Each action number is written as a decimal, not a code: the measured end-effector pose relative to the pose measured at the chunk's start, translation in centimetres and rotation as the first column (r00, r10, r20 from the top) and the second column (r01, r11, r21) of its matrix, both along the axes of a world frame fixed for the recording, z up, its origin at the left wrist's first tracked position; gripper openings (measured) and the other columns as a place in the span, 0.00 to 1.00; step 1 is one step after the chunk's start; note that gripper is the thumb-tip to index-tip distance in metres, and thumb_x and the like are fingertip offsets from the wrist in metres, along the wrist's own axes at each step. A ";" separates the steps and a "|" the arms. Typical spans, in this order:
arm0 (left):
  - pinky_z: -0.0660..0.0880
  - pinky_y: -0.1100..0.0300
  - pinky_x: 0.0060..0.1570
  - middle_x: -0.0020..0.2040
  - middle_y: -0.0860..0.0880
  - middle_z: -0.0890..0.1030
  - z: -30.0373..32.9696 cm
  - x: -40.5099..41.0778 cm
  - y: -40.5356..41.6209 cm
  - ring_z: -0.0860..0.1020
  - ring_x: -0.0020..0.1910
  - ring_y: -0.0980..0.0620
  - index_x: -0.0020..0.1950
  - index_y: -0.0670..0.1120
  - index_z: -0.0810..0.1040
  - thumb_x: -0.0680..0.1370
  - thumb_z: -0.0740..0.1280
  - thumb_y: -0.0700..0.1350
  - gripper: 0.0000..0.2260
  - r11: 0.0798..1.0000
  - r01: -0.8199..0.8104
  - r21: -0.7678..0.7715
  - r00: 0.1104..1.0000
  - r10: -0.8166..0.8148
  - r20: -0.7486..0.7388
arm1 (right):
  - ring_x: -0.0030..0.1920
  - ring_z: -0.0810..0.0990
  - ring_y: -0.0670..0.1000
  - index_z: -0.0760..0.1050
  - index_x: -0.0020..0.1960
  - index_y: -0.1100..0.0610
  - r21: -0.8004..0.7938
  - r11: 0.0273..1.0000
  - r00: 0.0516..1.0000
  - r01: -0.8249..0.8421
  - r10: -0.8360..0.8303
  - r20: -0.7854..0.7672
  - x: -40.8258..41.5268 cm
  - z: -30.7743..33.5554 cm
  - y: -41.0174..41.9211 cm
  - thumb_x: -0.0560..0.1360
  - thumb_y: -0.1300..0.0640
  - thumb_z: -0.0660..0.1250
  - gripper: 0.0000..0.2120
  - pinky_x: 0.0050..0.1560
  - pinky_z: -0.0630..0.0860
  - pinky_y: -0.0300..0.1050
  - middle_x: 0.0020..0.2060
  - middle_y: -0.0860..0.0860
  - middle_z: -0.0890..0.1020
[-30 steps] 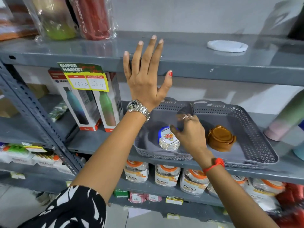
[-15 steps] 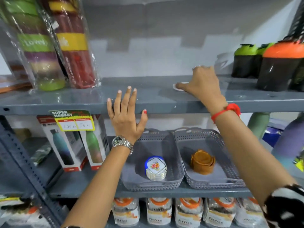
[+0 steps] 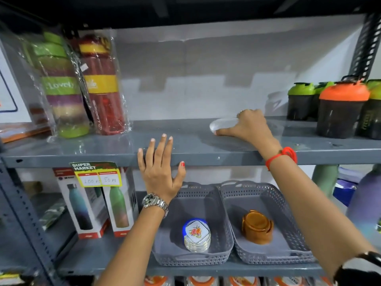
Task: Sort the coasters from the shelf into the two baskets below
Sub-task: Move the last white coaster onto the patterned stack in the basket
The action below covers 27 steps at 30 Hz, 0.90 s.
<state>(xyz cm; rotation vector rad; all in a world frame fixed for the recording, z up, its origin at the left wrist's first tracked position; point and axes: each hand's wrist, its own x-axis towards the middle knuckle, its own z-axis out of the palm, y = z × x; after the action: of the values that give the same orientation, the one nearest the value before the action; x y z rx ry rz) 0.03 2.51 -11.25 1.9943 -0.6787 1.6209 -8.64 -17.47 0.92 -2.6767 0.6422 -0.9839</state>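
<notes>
A white round coaster is tilted up off the grey upper shelf, pinched between the thumb and fingers of my right hand. My left hand lies flat and open against the front edge of that shelf, holding nothing. Below, two grey perforated baskets stand side by side. The left basket holds a stack of white patterned coasters with a blue-rimmed one on top. The right basket holds a stack of brown coasters.
Wrapped bottles stand at the shelf's left; dark shakers with green and orange lids at its right. Boxed bottles under a price tag stand left of the baskets. Jars line the shelf below.
My right hand left the left basket, rose to the upper shelf and closed on the white coaster, tipping it up. The camera tilted upward. My left hand stays on the shelf edge.
</notes>
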 end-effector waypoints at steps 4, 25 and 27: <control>0.48 0.50 0.73 0.67 0.45 0.72 0.1 0.1 -0.1 0.66 0.68 0.45 0.69 0.45 0.68 0.74 0.56 0.55 0.26 1.000 0.001 -0.005 1.000 -0.001 0.006 | 0.52 0.75 0.61 0.79 0.49 0.65 -0.129 0.988 0.940 -0.080 0.118 0.321 -1.5 -0.4 2.8 0.58 0.36 0.75 0.35 0.55 0.67 0.48 0.48 0.61 0.82; 0.50 0.47 0.72 0.68 0.46 0.72 0.2 -0.4 0.2 0.66 0.68 0.45 0.70 0.46 0.66 0.74 0.55 0.55 0.26 0.999 0.023 0.025 0.998 -0.022 -0.051 | 0.62 0.74 0.49 0.77 0.61 0.56 0.008 0.843 0.508 -0.539 0.317 0.801 -7.5 -3.0 10.6 0.60 0.42 0.75 0.33 0.63 0.68 0.31 0.63 0.55 0.77; 0.49 0.48 0.72 0.68 0.46 0.72 0.3 -0.4 0.2 0.66 0.69 0.45 0.70 0.46 0.65 0.74 0.55 0.55 0.26 1.000 0.024 0.020 0.998 -0.023 -0.052 | 0.55 0.79 0.44 0.80 0.57 0.54 0.277 0.417 0.406 -0.866 0.261 0.876 -7.8 -2.4 10.8 0.57 0.44 0.76 0.30 0.55 0.76 0.38 0.56 0.52 0.81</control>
<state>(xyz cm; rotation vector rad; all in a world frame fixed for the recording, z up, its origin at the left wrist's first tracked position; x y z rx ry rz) -0.39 2.67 -10.99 2.0283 -0.6998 1.5491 -16.46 -6.71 -1.45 -1.3370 -0.2175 -1.0957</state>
